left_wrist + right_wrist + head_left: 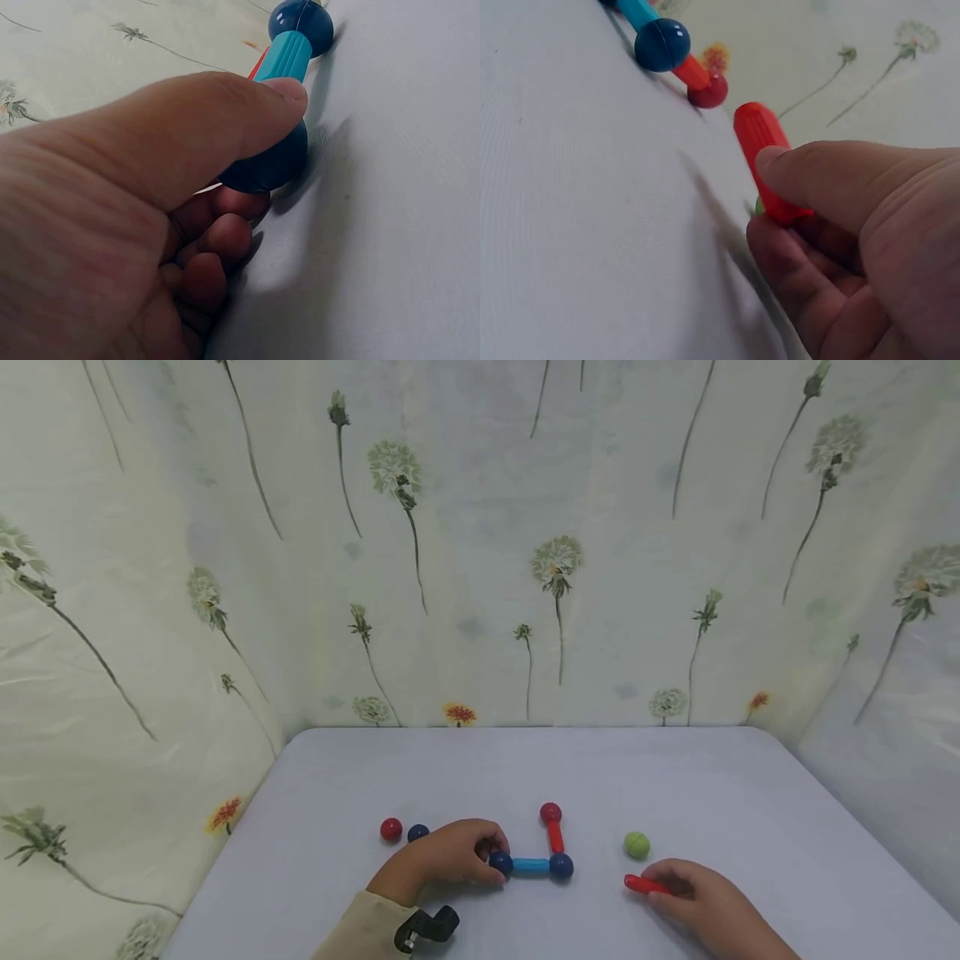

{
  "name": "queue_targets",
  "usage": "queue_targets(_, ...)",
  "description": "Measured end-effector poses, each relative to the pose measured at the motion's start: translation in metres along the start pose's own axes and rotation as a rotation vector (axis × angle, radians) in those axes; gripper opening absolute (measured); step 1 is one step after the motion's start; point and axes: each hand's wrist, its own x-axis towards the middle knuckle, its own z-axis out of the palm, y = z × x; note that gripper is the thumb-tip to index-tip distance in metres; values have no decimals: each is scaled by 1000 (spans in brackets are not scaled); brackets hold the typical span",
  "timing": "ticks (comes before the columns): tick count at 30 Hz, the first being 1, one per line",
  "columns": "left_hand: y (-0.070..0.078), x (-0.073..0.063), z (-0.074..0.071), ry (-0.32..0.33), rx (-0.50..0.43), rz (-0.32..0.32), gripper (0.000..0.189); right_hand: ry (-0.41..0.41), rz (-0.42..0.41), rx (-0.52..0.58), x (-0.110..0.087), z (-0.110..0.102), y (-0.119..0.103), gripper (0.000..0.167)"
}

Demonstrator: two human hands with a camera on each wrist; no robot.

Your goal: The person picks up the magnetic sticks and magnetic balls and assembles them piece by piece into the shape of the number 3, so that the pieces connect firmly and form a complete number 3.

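Between thumb and fingers, my left hand (455,853) grips a dark blue ball (501,863) at the left end of a joined L shape. From that ball a light blue rod (531,866) runs right to a second dark blue ball (561,867). A red rod (555,837) leads away from this corner ball to a red ball (551,812). To the right, my right hand (703,897) pinches a loose red stick (762,154), ridged along its sides, its free end pointing toward the L shape. The right wrist view shows it raised over the table.
A green ball (637,845) lies just beyond my right hand. Behind my left wrist are a loose red ball (391,829) and a dark blue ball (418,832), the latter partly hidden by the hand. A flower-patterned sheet (480,568) rises behind the white table (480,768).
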Motion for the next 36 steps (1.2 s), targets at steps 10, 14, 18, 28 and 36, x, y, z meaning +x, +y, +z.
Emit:
queue_targets(10, -4, 1, 0, 4, -3, 24, 28, 14, 27, 155, -3, 8, -14, 40)
queue_targets(14, -5, 1, 0, 3, -7, 31, 28, 15, 49, 153, -3, 7, -13, 43)
queue_targets(18, -6, 1, 0, 2, -2, 33, 28, 9, 41, 181, -5, 2, -11, 46)
queue_targets(28, -6, 3, 1, 6, 13, 28, 29, -25, 3, 291, -2, -8, -7, 51)
queue_targets(36, -6, 2, 2, 6, -7, 9, 28, -33, -31, 463, 10, -15, -12, 42)
